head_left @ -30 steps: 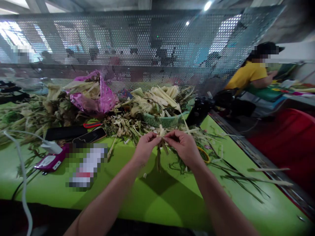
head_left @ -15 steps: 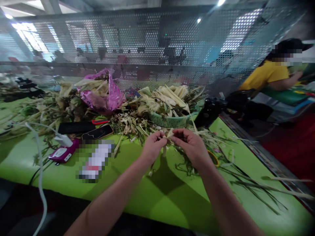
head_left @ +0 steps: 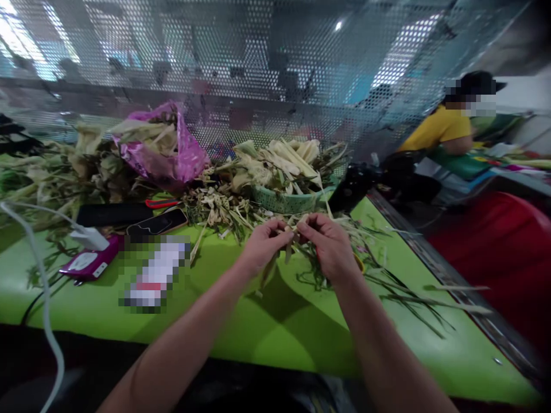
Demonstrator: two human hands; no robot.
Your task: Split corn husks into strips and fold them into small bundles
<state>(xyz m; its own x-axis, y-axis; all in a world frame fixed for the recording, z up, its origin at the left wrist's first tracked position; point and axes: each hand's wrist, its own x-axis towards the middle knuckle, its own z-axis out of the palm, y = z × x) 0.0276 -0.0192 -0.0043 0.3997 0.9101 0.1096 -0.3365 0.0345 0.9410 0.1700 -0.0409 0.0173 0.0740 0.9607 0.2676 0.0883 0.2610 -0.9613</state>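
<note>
My left hand (head_left: pixel 267 244) and my right hand (head_left: pixel 327 244) meet above the green table, fingertips almost touching. Both are closed in a pinch on a pale strip of corn husk (head_left: pixel 289 250), whose lower end hangs down between them. Fingers hide most of the piece. Just beyond the hands stands a green basket (head_left: pixel 279 201) heaped with dry corn husks (head_left: pixel 297 160). Husk scraps (head_left: pixel 221 209) lie scattered to its left. Beside my right wrist a yellow ring-shaped thing (head_left: pixel 359 263) shows in part.
A pink plastic bag (head_left: pixel 189 158) of husks sits back left. Nearer are a phone (head_left: pixel 159 223), a purple packet (head_left: pixel 92 261), a white charger (head_left: pixel 89 236) and its cable (head_left: pixel 38 267). A dark cylindrical object (head_left: pixel 350 186) stands right of the basket. A perforated metal screen (head_left: pixel 241 63) closes the back; a person in yellow (head_left: pixel 441 129) sits at right.
The view has tilted down and shifted right, so the table's things sit further left and higher. Both hands keep their pinch on the husk strip, with small finger movements.
</note>
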